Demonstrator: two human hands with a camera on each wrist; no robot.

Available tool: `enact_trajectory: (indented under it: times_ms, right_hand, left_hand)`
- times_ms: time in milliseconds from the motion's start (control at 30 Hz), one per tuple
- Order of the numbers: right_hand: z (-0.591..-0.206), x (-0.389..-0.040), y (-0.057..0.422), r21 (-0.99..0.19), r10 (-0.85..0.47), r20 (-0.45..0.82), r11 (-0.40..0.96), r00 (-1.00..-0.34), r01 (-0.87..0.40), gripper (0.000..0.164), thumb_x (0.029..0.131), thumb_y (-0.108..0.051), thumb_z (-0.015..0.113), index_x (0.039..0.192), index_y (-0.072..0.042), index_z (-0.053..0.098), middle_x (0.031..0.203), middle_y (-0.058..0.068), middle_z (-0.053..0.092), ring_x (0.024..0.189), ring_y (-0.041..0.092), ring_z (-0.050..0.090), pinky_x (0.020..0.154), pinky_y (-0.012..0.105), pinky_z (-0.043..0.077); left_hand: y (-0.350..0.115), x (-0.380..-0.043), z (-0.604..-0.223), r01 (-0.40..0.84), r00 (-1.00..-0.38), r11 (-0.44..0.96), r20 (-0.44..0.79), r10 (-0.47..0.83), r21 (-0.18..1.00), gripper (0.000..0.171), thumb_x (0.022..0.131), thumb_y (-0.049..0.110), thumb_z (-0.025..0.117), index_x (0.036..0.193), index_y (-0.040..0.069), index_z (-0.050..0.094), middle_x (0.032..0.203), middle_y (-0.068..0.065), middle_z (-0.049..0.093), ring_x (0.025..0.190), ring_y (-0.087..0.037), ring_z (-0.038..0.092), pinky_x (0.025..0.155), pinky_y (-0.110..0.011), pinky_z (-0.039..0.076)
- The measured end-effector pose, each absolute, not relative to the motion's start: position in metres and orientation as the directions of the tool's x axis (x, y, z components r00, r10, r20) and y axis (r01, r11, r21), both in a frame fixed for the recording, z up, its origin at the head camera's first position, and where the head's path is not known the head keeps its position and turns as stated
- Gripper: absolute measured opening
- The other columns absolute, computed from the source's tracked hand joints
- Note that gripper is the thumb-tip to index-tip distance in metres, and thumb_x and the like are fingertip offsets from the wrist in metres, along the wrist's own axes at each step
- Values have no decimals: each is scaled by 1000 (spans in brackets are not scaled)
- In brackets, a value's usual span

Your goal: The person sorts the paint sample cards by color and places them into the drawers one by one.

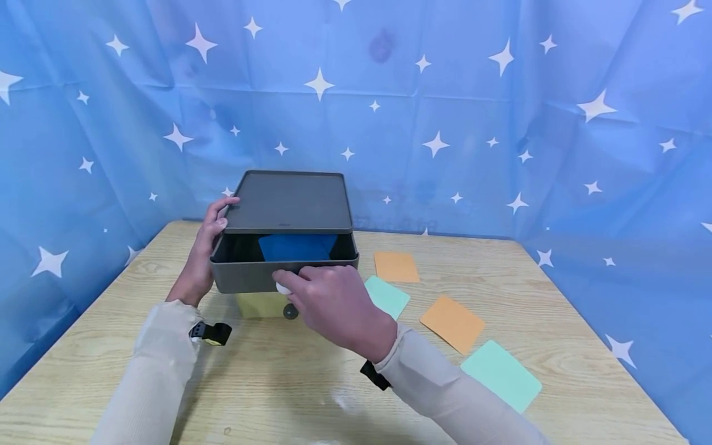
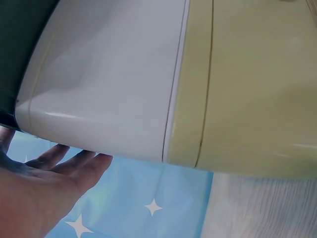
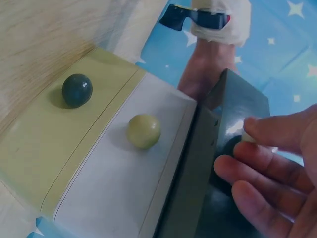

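Note:
A small drawer cabinet [image 1: 289,201] with a dark grey top stands on the table. Its grey top drawer [image 1: 245,277] is pulled out, and a blue card [image 1: 295,247] shows inside. My right hand [image 1: 339,306] pinches the white knob [image 1: 283,288] on that drawer's front between thumb and index finger. Against the left side of the cabinet rests my left hand [image 1: 203,253], its fingers fairly straight near the top edge. Below, the white middle drawer has a yellowish knob [image 3: 143,131], and the yellow bottom drawer has a dark knob [image 3: 77,90].
On the wooden table [image 1: 267,395], right of the cabinet, lie two orange cards [image 1: 397,267] and two mint green cards [image 1: 502,375]. A blue curtain [image 1: 356,123] with white stars hangs behind and around the table.

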State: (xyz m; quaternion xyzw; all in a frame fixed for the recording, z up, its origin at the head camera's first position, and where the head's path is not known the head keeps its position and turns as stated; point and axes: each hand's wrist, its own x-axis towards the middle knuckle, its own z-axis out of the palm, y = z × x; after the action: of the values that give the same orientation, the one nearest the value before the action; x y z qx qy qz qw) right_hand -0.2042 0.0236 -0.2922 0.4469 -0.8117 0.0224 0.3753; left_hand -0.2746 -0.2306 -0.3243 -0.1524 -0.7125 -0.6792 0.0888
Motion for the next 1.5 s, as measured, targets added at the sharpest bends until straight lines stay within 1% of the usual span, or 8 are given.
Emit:
enact_trajectory:
  times_ms: [167, 267, 467, 700, 933, 1233, 1367, 1500]
  right_hand:
    - [-295, -215, 21, 288, -701, 616, 624, -358, -726, 30, 88, -25, 77, 118, -24, 72, 75, -6, 71, 55, 6, 61, 46, 19, 43]
    - [-298, -220, 21, 271, -695, 610, 635, -381, -724, 32, 91, -25, 75, 122, -23, 69, 77, -6, 70, 55, 7, 60, 46, 19, 42]
    - [-302, -230, 19, 231, -675, 614, 650, -410, -724, 32, 92, -22, 72, 124, -23, 68, 78, -5, 68, 55, 7, 58, 45, 19, 40]
    - [-305, -240, 17, 193, -642, 633, 673, -433, -714, 37, 90, -20, 73, 127, -23, 65, 77, -4, 66, 61, 10, 60, 48, 21, 45]
    - [-312, -241, 15, 121, -617, 619, 686, -486, -718, 45, 89, -20, 74, 132, -21, 60, 86, -1, 66, 75, 14, 61, 52, 26, 50]
    - [-309, -240, 12, 57, -616, 586, 679, -526, -732, 47, 90, -20, 72, 135, -19, 58, 86, 0, 61, 72, 13, 53, 51, 23, 42]
    - [-309, -237, 10, 53, -627, 531, 696, -570, -716, 53, 92, -26, 72, 141, -20, 52, 95, 1, 61, 74, 12, 54, 52, 22, 43]
    - [-313, -233, 11, 64, -637, 500, 703, -587, -708, 58, 92, -30, 72, 145, -24, 49, 98, 1, 61, 69, 9, 55, 50, 20, 40]
  left_hand:
    - [-230, -274, -325, 332, -942, 65, 328, 72, 941, 50, 103, 48, 29, 152, 35, 31, 169, 2, 7, 136, -17, 34, 101, -32, 31]
    - [-230, -274, -325, 336, -941, 56, 332, 73, 940, 49, 104, 46, 28, 151, 34, 32, 169, 3, 7, 133, -14, 36, 102, -34, 30]
    - [-230, -275, -327, 354, -933, 37, 350, 81, 934, 47, 105, 44, 28, 150, 33, 32, 169, 3, 7, 128, -9, 39, 103, -33, 29]
    - [-228, -276, -326, 373, -926, 17, 370, 78, 928, 46, 105, 41, 27, 149, 32, 33, 166, -3, 13, 125, -8, 40, 101, -22, 30]
    - [-227, -275, -328, 348, -935, 24, 345, 81, 937, 47, 105, 43, 26, 150, 32, 32, 167, -6, 12, 135, -16, 31, 105, -34, 25]
    - [-228, -274, -325, 346, -936, 41, 342, 82, 937, 48, 105, 45, 26, 151, 32, 30, 169, 0, 7, 140, -20, 26, 107, -38, 23]
    - [-228, -274, -325, 343, -937, 41, 340, 75, 938, 48, 105, 44, 25, 151, 32, 30, 167, -3, 10, 138, -19, 28, 106, -36, 24]
    - [-227, -275, -324, 334, -941, 56, 329, 79, 941, 49, 105, 46, 25, 152, 34, 29, 168, -2, 11, 141, -21, 26, 108, -39, 24]
